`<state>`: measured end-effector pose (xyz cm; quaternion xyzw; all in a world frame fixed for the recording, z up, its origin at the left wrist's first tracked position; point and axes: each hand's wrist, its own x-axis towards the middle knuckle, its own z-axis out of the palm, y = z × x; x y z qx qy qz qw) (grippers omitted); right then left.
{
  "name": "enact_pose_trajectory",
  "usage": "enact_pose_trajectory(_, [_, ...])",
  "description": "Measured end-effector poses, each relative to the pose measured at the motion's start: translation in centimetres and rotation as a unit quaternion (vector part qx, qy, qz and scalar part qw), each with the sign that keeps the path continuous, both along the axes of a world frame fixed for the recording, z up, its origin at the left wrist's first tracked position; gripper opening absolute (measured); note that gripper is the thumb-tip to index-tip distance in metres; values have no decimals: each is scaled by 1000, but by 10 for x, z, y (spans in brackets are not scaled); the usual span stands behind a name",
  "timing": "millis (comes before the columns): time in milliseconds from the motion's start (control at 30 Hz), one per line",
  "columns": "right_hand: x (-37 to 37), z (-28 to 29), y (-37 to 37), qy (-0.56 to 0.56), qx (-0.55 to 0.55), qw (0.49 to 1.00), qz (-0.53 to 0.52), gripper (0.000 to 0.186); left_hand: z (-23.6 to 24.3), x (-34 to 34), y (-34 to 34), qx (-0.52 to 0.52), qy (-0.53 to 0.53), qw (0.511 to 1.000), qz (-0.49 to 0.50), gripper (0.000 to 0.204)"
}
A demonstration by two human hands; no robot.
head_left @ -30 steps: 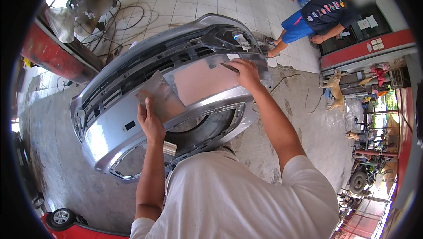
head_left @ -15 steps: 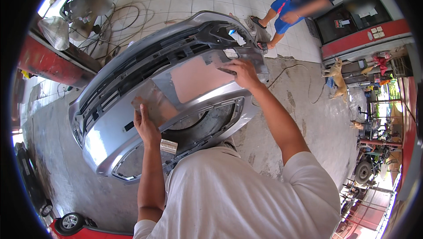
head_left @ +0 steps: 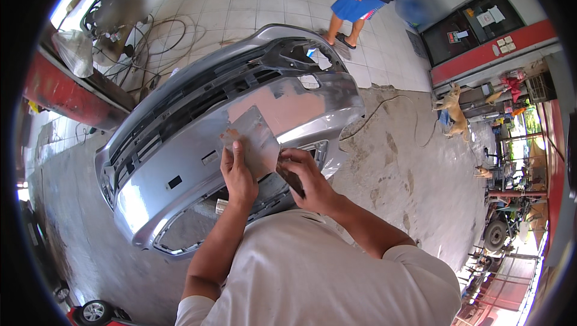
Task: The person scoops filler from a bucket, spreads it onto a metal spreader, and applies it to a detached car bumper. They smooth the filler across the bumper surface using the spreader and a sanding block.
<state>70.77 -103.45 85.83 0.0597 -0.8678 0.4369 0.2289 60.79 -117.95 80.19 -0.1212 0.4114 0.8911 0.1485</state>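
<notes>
Left grip [head_left: 241, 177] grasps the mixing plate [head_left: 255, 138]: thumb on the top face, fingers curled under the near-left edge. Plate is flat, grey, smeared with pinkish-brown filler, and projects forward and right of that grip, tilted, over the bumper.

Right grip [head_left: 308, 183] is clenched on a dark flat scraper [head_left: 292, 184], which sits just below and right of the plate, at its right edge. Can't tell whether the scraper touches it.

Just under/beyond: silver-grey bumper [head_left: 153, 166], face up, with a pink filler patch [head_left: 297, 109] on its right half. In view, the plate overlaps the patch's lower-left corner; the scraper is clear of the patch.

Further out: concrete floor [head_left: 384, 187], tan dog [head_left: 457, 112] off right, red pillar [head_left: 75, 94] off left, coiled hoses [head_left: 174, 20] near it. Past the bumper, a person in blue shorts [head_left: 356, 10] stands on the tiled floor [head_left: 255, 2].
</notes>
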Motion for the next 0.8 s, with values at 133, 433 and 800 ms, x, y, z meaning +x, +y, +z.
enact_pose_trajectory(133, [-13,-11,47,-71,151,986,14,60,19,-6,-5,11,38,999,-35,33])
enact_pose_trajectory(433, [-98,-64,205,-256,261,920,-142,52,25,-29,-22,18,20,1000,-4,38])
enact_pose_trajectory(800, [-61,-113,161,-160,287,931,-159,53,7,-18,-51,0,-30,999,21,45])
